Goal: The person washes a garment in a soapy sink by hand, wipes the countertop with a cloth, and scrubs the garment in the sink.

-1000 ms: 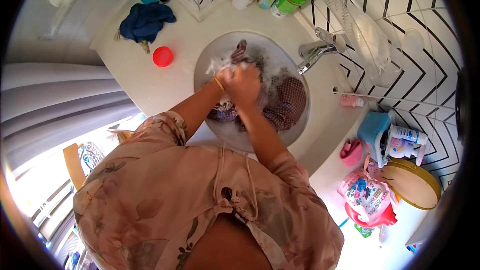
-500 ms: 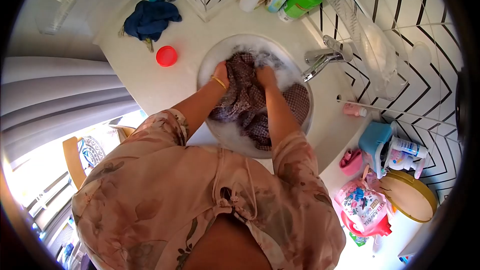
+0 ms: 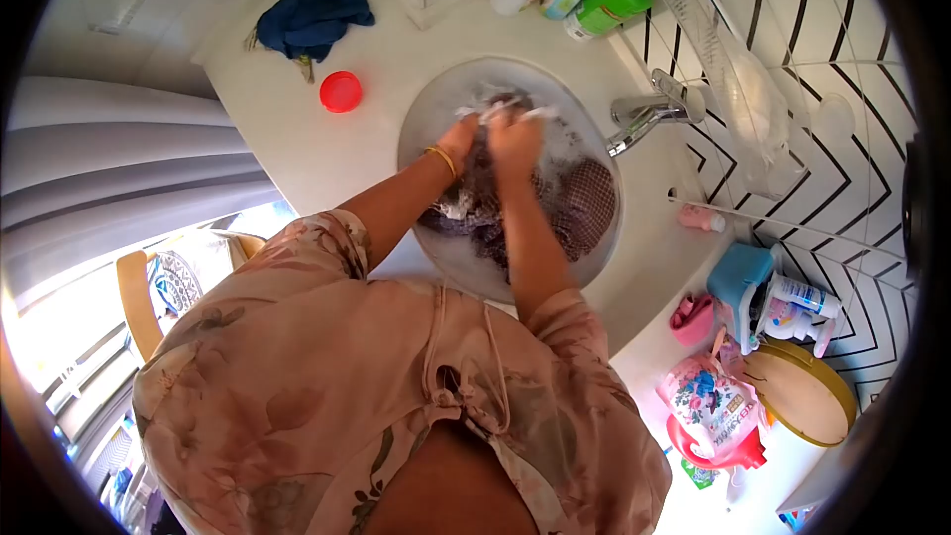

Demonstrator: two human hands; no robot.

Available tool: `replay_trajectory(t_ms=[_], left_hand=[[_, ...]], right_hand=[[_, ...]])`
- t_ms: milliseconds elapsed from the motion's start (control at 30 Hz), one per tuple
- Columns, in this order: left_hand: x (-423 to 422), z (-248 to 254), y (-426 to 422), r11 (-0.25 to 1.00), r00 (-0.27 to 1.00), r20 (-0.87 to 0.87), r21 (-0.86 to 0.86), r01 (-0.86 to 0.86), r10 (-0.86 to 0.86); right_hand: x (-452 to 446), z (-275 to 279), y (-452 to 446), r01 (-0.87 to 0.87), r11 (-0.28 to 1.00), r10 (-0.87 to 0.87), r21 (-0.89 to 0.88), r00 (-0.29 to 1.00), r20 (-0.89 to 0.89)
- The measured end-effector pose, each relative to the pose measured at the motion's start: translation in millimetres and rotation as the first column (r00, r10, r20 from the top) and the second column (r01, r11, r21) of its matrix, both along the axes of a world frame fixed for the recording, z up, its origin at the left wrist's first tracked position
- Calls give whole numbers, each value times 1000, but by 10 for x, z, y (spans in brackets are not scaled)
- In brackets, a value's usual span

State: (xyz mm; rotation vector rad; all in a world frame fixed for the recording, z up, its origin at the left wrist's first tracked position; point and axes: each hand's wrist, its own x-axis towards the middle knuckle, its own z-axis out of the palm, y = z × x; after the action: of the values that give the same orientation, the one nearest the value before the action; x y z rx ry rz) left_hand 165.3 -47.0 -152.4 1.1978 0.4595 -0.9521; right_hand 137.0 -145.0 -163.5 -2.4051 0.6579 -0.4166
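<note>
My left hand (image 3: pixel 458 142) and right hand (image 3: pixel 516 145) curl closed on the wet cloth (image 3: pixel 482 180), seemingly for firm purchase.

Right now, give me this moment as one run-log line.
left hand: gripping checked cloth | right hand: gripping cloth, blurred | basin: sudsy | red lid: on counter
</note>
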Motion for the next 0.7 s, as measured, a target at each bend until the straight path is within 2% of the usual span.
replay_trajectory(t_ms=[33,67,100,133,167,200,233,267,300,333,400,433,467,533,567,600,667,700], left_hand=[[-30,25,-5,942,993,-115,-332,-52,14],[-8,102,-39,939,985,-170,-341,-51,-8],[22,164,-64,934,974,-224,-353,-52,-30],[62,87,-80,957,972,-234,-274,-97,31],[99,-25,-93,971,965,-243,-193,-144,95],[112,-143,-104,976,956,-248,-109,-190,158],[118,-135,-74,953,933,-276,-133,-274,230],[136,-53,-10,923,906,-302,-151,-354,298],[149,44,40,888,872,-327,-163,-431,363],[134,237,17,901,879,-228,-19,-434,418],[171,-208,17,912,871,-281,44,-408,403],[211,-188,26,917,867,-305,72,-393,395],[165,-165,7,881,862,-192,27,-473,469],[200,-144,65,832,836,-351,-217,-510,421],[197,-136,79,779,820,-432,-332,-532,376],[186,-135,83,784,829,-426,-342,-519,363],[189,-86,75,788,843,-416,-361,-498,342],[175,-102,88,785,849,-419,-384,-486,321]], right_hand=[[81,64,-235,112,962,-81,249,988,-132],[151,147,-435,247,853,-127,459,952,-277],[199,14,-609,359,698,-175,620,925,-338],[229,-241,-775,451,503,-203,737,891,-407],[254,-158,-765,525,279,-211,804,851,-482],[203,-101,-710,498,197,-309,844,849,-428],[139,-48,-623,414,523,-190,745,909,-371],[89,-20,-544,253,778,-49,576,937,-345],[64,-28,-448,38,933,98,358,930,-354],[53,-140,-329,-16,996,62,92,852,-520],[197,-448,-568,-90,957,253,277,728,-638],[275,-457,-625,-114,923,348,368,654,-672],[309,-485,-616,5,903,265,429,779,-568],[308,-503,-536,204,795,18,572,934,-358],[269,-373,-452,277,713,-133,644,955,-264],[142,-250,-340,88,754,-69,651,996,-55],[-109,382,7,-181,914,156,364,983,97],[-207,253,153,-269,958,237,97,938,254]])
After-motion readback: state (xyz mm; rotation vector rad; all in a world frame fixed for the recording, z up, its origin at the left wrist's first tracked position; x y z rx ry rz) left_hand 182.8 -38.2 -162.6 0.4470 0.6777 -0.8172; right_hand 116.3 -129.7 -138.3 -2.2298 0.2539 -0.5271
